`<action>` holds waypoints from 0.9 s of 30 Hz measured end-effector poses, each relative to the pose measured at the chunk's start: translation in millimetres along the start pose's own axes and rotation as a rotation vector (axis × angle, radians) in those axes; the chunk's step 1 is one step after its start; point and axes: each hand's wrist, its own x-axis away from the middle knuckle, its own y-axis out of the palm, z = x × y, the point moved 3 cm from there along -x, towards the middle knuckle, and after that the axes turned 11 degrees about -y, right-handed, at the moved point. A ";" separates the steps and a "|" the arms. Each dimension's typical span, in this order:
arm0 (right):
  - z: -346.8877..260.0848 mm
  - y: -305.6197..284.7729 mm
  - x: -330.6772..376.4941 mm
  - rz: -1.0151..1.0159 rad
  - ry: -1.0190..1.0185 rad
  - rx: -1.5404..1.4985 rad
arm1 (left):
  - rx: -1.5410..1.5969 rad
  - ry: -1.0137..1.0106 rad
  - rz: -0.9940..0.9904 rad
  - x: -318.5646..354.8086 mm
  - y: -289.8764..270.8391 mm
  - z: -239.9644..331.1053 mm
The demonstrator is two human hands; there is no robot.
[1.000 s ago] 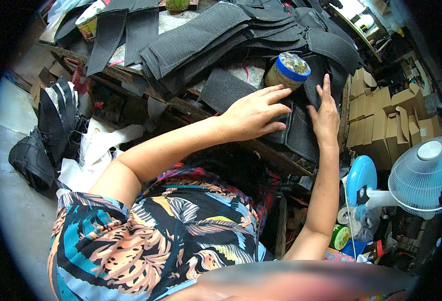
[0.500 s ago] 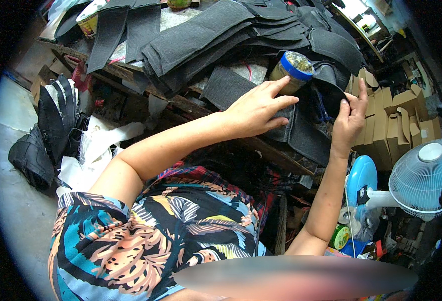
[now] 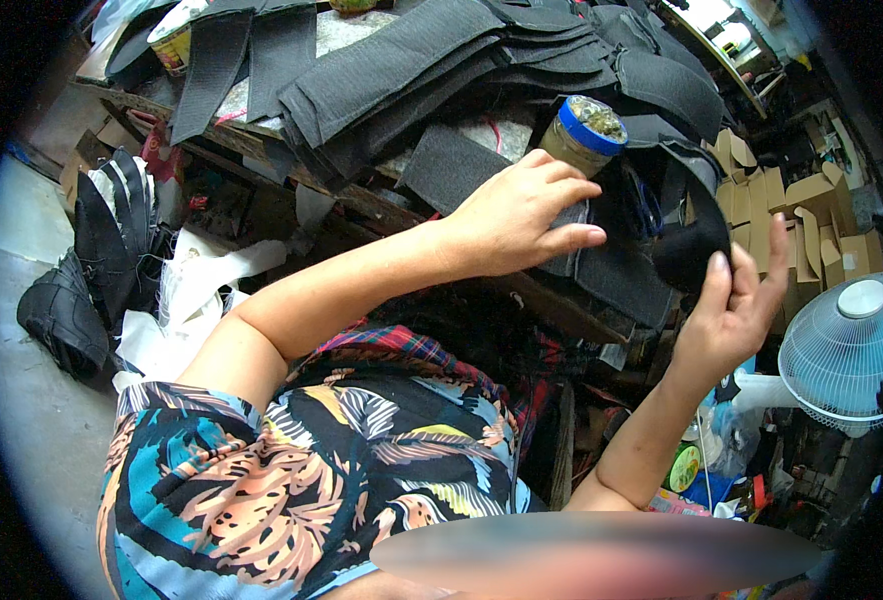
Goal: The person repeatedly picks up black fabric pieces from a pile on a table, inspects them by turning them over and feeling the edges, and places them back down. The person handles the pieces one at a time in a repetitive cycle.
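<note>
My right hand [image 3: 729, 315] pinches the edge of a curved black fabric piece [image 3: 701, 225] between thumb and fingers, with the index finger raised. The fabric bends down from the table's right end. My left hand [image 3: 531, 215] has its fingers loosely apart and holds nothing visible; it is just below a clear jar [image 3: 566, 150] with a blue rim and a lumpy greenish top. A dark blue object [image 3: 645, 210], partly hidden, is between the jar and the held fabric. Under my left hand, another black piece [image 3: 616, 280] hangs at the table edge.
Overlapping black fabric strips [image 3: 391, 75] cover much of the wooden table [image 3: 231, 140]. Open cardboard boxes [image 3: 821, 215] stand at the right, beyond a white-and-blue fan [image 3: 836, 345]. White cloth scraps [image 3: 186, 300] and a dark bundle [image 3: 66, 310] are on the left.
My right hand has moved right and toward me, drawing the black fabric's edge along with it. The left hand's fingers have shifted slightly down, away from the jar's blue rim.
</note>
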 end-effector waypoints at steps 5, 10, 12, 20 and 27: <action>-45.5 2.5 30.7 -0.292 -0.113 0.105 | 0.670 -0.154 -0.248 8.1 2.3 20.5; -61.8 9.3 53.8 -0.593 -0.162 -0.058 | 1.072 -0.377 -0.469 1.7 18.5 27.0; -59.0 8.8 60.3 -0.525 -0.152 -0.134 | 1.039 -0.342 -0.425 1.4 21.0 28.9; -8.7 -8.4 58.2 -0.151 0.316 -0.274 | 1.278 -0.337 -0.208 15.3 16.7 22.8; -5.9 22.8 53.2 0.127 0.496 -0.732 | 1.117 -0.429 -0.288 22.8 17.6 29.9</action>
